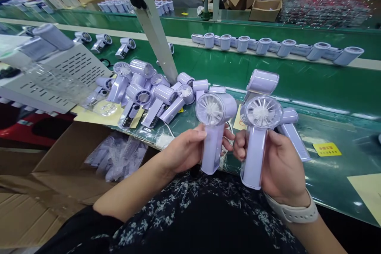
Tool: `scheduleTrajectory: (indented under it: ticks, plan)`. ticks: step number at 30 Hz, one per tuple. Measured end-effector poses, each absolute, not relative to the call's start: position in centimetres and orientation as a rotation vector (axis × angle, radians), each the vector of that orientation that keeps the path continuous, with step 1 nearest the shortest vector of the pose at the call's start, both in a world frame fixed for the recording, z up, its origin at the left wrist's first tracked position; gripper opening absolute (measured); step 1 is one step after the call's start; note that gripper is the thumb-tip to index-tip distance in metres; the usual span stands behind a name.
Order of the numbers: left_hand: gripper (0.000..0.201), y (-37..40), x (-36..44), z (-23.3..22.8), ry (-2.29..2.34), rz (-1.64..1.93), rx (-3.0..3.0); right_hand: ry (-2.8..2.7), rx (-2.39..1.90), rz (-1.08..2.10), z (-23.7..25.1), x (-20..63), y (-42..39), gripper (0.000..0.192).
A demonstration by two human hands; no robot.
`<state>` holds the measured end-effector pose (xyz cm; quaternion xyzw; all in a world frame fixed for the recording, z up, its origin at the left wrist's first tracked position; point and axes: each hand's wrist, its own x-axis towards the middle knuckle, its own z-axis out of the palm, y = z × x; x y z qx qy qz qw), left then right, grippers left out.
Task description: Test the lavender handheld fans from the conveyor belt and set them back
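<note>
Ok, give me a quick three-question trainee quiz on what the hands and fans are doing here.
1. True or false: each hand holds one lilac handheld fan upright.
2. Where is the pile of loose fans: A, left of the hands; B, in the cardboard box; C, on the metal shelf?
3. What is on the right wrist?

Key:
1. True: left hand grips left fan, right hand grips right fan.
2. A, pile of fans.
3. A white band.

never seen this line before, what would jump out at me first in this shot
Two pale lilac plastic handheld fans stand upright at centre, the left fan gripped in the left hand and the right fan in the right hand, white blades facing the camera. Left of them a heap of matching lilac fans lies on the green conveyor belt, and a neat row of lilac fans lines its far edge.
</note>
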<state>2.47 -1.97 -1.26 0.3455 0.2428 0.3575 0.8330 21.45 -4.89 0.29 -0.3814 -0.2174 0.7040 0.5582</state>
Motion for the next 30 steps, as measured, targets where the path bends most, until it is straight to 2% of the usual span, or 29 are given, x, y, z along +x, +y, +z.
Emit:
scheduleTrajectory:
  ticks: [3, 6, 9, 11, 13, 17, 20, 26, 30]
  plan:
    - [0.044, -1.8, 2.3, -1.2, 0.508, 0.778, 0.740, -0.504, -0.856, 1.636, 0.3, 21.9, -5.0, 0.033]
    - [0.039, -2.0, 2.3, -0.9, 0.545, 0.795, 0.805, -0.535, -0.779, 1.627, 0.1, 22.5, -5.2, 0.023]
    - [0.053, -2.2, 2.3, -0.7, 0.562, 0.808, 0.830, -0.574, -0.775, 1.557, -0.2, 22.9, -5.4, 0.017]
    - [0.066, -2.3, 2.5, -0.6, 0.554, 0.783, 0.839, -0.566, -0.818, 1.487, -0.5, 23.0, -5.6, 0.020]
    - [0.071, -2.4, 2.7, -0.5, 0.555, 0.748, 0.847, -0.547, -0.870, 1.458, -0.7, 22.9, -5.7, 0.024]
    - [0.054, -2.5, 3.2, -0.5, 0.578, 0.785, 0.775, -0.514, -0.936, 1.475, -0.9, 22.5, -5.5, 0.027]
    - [0.041, -2.4, 3.4, -0.5, 0.572, 0.822, 0.700, -0.522, -0.984, 1.472, -0.8, 22.2, -5.4, 0.022]
    - [0.038, -2.3, 3.3, -1.1, 0.561, 0.780, 0.730, -0.611, -0.998, 1.478, -1.5, 22.3, -5.2, 0.022]
    - [0.050, -2.5, 2.7, -1.1, 0.618, 0.786, 0.864, -0.705, -0.939, 1.434, -2.1, 23.0, -5.6, 0.022]
